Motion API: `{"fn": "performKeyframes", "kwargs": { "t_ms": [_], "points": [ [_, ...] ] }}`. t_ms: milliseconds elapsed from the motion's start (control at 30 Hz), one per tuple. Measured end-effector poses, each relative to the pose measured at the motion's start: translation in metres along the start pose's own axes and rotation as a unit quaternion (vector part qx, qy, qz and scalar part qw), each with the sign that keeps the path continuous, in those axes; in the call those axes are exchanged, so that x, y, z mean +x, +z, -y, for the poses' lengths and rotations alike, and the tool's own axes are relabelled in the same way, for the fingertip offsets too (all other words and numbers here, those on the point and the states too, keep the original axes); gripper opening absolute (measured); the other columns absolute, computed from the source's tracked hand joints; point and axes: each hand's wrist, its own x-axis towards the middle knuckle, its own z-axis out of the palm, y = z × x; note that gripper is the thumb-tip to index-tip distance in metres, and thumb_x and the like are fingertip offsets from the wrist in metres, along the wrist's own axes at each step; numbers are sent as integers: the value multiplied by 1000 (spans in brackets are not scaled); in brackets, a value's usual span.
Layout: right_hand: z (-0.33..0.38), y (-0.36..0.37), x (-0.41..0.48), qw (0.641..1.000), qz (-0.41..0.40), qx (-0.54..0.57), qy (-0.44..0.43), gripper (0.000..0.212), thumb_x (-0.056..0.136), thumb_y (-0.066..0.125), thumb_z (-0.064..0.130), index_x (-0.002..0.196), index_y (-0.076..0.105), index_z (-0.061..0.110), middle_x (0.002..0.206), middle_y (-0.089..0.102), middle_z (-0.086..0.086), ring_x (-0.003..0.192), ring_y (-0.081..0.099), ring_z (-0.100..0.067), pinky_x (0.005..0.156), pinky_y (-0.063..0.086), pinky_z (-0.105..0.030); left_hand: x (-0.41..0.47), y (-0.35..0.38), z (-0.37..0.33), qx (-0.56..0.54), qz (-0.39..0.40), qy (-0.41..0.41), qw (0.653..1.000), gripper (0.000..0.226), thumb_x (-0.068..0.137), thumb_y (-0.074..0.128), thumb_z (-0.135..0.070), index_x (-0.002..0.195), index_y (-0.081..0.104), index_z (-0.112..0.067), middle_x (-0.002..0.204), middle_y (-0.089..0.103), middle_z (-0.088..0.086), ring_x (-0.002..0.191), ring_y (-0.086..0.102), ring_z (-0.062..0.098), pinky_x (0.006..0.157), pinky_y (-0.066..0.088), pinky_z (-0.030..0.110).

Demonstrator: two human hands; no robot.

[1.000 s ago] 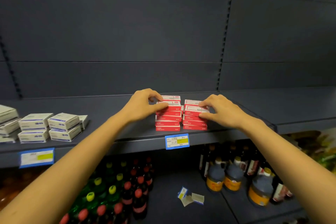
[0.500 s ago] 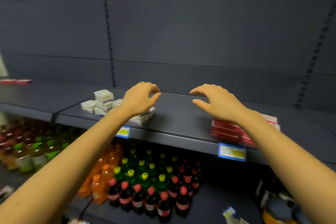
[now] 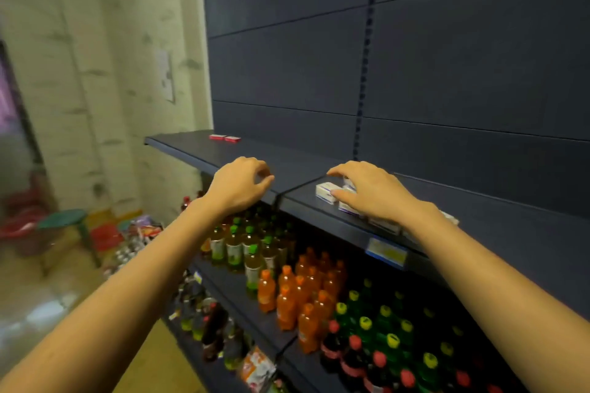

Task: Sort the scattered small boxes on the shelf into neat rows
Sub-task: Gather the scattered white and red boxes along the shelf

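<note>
Two flat red boxes (image 3: 224, 137) lie side by side at the far left end of the dark shelf (image 3: 191, 150). A cluster of white boxes (image 3: 326, 192) sits on the shelf further right. My right hand (image 3: 370, 193) hovers over the white boxes with fingers spread, touching or nearly touching them and hiding most of the cluster. My left hand (image 3: 241, 185) floats above the shelf's front edge, fingers loosely curled, holding nothing. The image is motion-blurred.
A yellow-and-blue price tag (image 3: 386, 252) hangs on the shelf edge. Lower shelves hold green-tea bottles (image 3: 234, 249), orange soda bottles (image 3: 287, 297) and dark bottles with coloured caps (image 3: 383, 348). A green stool (image 3: 64, 220) and clutter stand on the floor at left.
My view has swung left along the shelf. Both hands left the stacked red boxes, which are out of view; my right hand now sits over the white boxes.
</note>
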Motion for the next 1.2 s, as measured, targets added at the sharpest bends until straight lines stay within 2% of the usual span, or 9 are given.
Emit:
{"fn": "performKeyframes", "kwargs": {
  "t_ms": [100, 300, 567, 967, 1200],
  "points": [
    [32, 25, 45, 1000, 11, 10, -18, 43, 93, 47, 36, 134, 42, 26, 141, 45, 2, 129, 41, -21, 100, 41, -42, 3, -6, 53, 24, 2, -11, 1000, 30, 91, 47, -37, 106, 62, -15, 112, 64, 6, 103, 58, 24, 83, 47, 37],
    [88, 80, 136, 1000, 12, 20, -19, 43, 93, 47, 37, 134, 42, 26, 140, 46, 3, 128, 43, -21, 94, 42, -39, 23, -9, 161, 52, 13, -20, 998, 30, 91, 47, -37, 104, 61, -14, 113, 64, 5, 99, 58, 24, 75, 44, 32],
    [142, 136, 245, 999, 27, 34, -2, 43, 92, 49, 36, 133, 44, 24, 139, 47, 1, 127, 45, -21, 96, 43, -40, 61, 4, 274, 51, 27, -26, 998, 32, 92, 46, -36, 106, 61, -12, 111, 65, 7, 94, 60, 22, 76, 47, 32],
    [148, 204, 395, 999, 42, 10, 14, 42, 93, 48, 36, 133, 44, 24, 137, 49, 2, 125, 46, -20, 94, 43, -40, 156, 57, 393, 36, 31, -25, 999, 35, 93, 44, -39, 108, 60, -12, 113, 64, 6, 100, 59, 23, 82, 51, 39],
    [134, 235, 495, 998, 45, 8, 44, 43, 92, 49, 37, 132, 46, 23, 137, 49, 1, 124, 47, -20, 98, 44, -42, 252, 90, 449, 85, 72, 4, 994, 37, 94, 42, -39, 113, 58, -12, 120, 61, 8, 107, 56, 25, 86, 46, 38]
  ]
}}
